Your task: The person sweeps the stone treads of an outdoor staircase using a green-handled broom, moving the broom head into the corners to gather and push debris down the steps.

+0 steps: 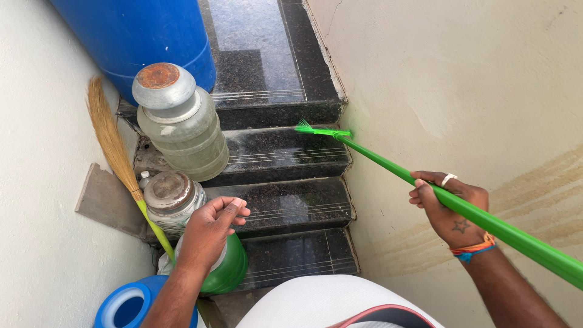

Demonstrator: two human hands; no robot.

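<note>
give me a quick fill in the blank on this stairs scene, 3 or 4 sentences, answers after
1. The right hand grips a long ______ handle whose brush head rests on a dark stone step.
2. The left hand rests on top of a ______ container.
3. The grass broom leans against the ______ wall.
4. At the top of the steps stands a big ______ barrel.

Missing words: green; green; left; blue
</note>
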